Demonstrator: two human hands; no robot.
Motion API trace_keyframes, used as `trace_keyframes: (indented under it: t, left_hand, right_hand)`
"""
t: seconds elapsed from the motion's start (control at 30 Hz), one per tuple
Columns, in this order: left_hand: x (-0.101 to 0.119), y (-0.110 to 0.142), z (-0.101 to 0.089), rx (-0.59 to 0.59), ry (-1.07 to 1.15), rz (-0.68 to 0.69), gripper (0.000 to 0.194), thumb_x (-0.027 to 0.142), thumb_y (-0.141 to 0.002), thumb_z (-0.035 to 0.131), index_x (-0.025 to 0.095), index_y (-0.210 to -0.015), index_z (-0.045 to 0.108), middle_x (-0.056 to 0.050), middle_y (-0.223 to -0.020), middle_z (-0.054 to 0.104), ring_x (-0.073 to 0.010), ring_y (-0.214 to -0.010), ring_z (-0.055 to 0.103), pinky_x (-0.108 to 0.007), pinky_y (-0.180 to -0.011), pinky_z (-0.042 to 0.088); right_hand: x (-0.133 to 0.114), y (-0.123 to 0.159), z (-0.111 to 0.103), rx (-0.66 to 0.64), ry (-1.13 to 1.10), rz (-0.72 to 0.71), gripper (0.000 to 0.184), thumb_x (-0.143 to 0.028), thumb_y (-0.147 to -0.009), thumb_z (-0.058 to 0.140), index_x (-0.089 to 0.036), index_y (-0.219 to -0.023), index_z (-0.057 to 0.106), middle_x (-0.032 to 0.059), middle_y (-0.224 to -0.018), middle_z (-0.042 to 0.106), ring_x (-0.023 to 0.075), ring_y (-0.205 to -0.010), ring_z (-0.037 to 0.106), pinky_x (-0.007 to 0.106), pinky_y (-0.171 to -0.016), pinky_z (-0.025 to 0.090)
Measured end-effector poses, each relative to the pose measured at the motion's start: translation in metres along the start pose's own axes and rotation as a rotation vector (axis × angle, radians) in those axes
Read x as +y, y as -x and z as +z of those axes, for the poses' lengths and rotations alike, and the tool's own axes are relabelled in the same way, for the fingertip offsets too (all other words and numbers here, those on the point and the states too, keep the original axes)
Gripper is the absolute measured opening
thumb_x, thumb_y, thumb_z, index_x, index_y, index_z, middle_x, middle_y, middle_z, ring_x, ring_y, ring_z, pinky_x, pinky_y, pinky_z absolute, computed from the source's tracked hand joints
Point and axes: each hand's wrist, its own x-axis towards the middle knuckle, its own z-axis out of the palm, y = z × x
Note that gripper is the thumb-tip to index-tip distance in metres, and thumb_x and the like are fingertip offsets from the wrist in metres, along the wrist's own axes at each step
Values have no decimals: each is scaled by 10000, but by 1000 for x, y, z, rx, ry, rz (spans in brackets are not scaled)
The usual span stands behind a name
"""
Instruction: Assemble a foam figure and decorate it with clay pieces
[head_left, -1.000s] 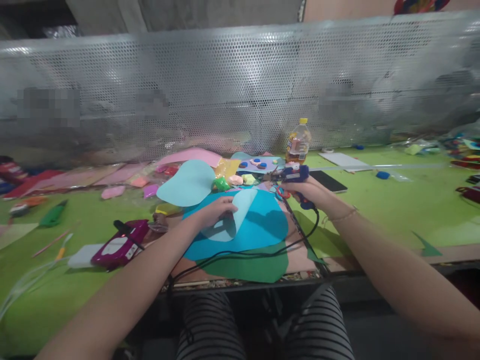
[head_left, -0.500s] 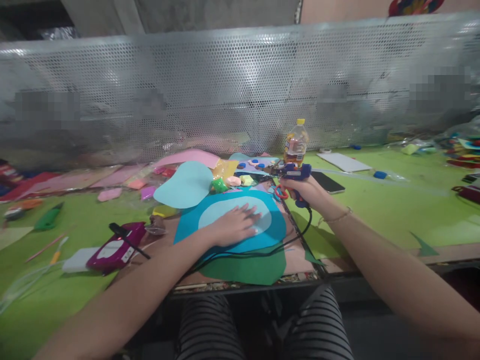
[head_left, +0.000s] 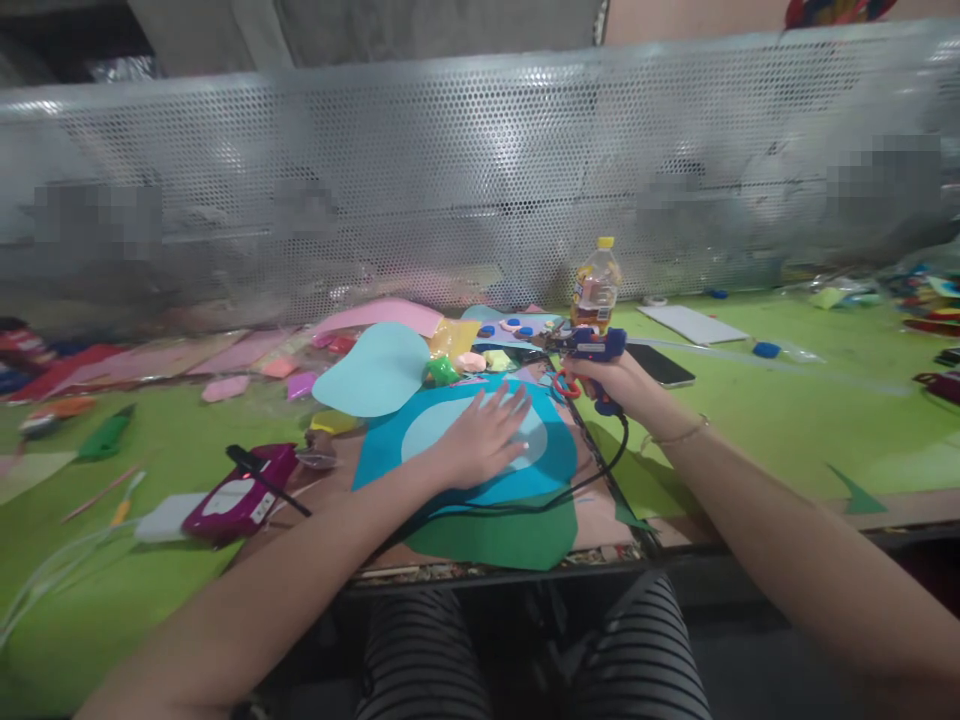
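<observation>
My left hand (head_left: 487,437) lies with fingers spread over a light-blue oval piece (head_left: 427,432), which sits on a larger blue sheet (head_left: 375,462). In my right hand (head_left: 619,382) is a dark-blue glue gun (head_left: 600,343), its nozzle toward the left and its black cord (head_left: 624,445) looping down across the sheet. Under the blue sheet's near edge shows a green sheet (head_left: 502,535). Scissors with red handles (head_left: 565,385) lie just left of the right hand. A pale-blue rounded sheet (head_left: 375,370) overlaps the blue sheet's far left corner.
Behind the gun stands a bottle with a yellow cap (head_left: 598,285). A phone (head_left: 660,364) and a white flat board (head_left: 694,324) lie to the right. A magenta box (head_left: 240,497) with a white adapter (head_left: 169,517) is at left. A perforated metal screen (head_left: 450,180) closes off the back.
My left hand's fingers have shifted slightly, lifting and spreading a little more over the light-blue oval. The right hand keeps the glue gun in about the same place.
</observation>
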Motion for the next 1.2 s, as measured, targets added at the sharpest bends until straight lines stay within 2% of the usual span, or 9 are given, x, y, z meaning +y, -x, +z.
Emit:
trace_keyframes:
  t: [0.1,0.2,0.27,0.4,0.43,0.57,0.77,1.07,1.2]
  left_hand:
    - [0,-2,-1,-121,22,5,646,567,-888,212,224,-1436,210,-96,-1516,163,-292,-1394,96,-507,-1089,88]
    - [3,0,-6,129,-10,-69,687,579,-876,253,202,-1446,179,-120,-1526,87,-309,-1397,29,-509,-1091,52]
    - [6,2,-8,191,-22,-87,717,603,-855,292,203,-1442,196,-129,-1520,125,-319,-1394,43,-503,-1093,50]
    - [8,5,-5,-77,34,-33,709,642,-837,285,238,-1419,263,-114,-1506,195,-314,-1382,134,-504,-1086,99]
    - [7,5,-4,-69,45,-37,698,630,-847,273,242,-1426,242,-107,-1516,159,-304,-1387,118,-502,-1088,98]
    - [4,4,-4,155,54,-111,629,524,-907,214,203,-1446,175,-116,-1526,91,-257,-1402,50,-452,-1103,103]
    - [-2,2,5,-82,-5,-38,620,573,-883,243,253,-1413,283,-105,-1491,245,-291,-1375,181,-467,-1083,126]
    - [-5,3,-1,-103,76,-44,617,610,-861,279,318,-1404,290,-56,-1506,207,-281,-1378,174,-481,-1091,95]
    - [-13,4,-5,-106,66,-152,661,659,-830,278,327,-1400,296,-78,-1511,188,-308,-1384,138,-521,-1079,84]
  right_hand:
    - [2,-1,0,-23,10,-27,286,-435,-716,608,-171,-637,531,-18,-480,471,107,-445,414,254,-443,313]
    - [4,-1,0,-13,41,-30,293,-440,-715,612,-174,-635,517,-21,-479,467,106,-441,411,251,-435,311]
    - [5,-1,0,-13,57,-26,301,-442,-717,613,-179,-623,501,-21,-474,459,107,-442,411,250,-432,314]
    - [6,-1,0,-35,58,-57,306,-439,-721,609,-186,-603,483,-20,-468,451,110,-443,415,252,-437,325]
    - [6,-2,-1,-37,62,-63,305,-438,-721,609,-187,-601,482,-20,-466,452,112,-442,417,254,-441,328]
    - [7,-2,-1,-53,89,-72,309,-442,-722,606,-190,-593,481,-15,-459,460,119,-443,426,262,-452,333]
    - [6,-2,0,-76,94,-94,293,-443,-719,600,-186,-619,500,-21,-467,469,120,-448,428,264,-464,336]
    - [5,-2,2,-85,94,-47,290,-422,-703,610,-180,-599,489,-32,-474,455,105,-446,410,255,-455,318]
    - [3,-2,0,-70,87,0,288,-408,-698,607,-180,-583,472,-32,-460,440,106,-440,407,255,-451,311]
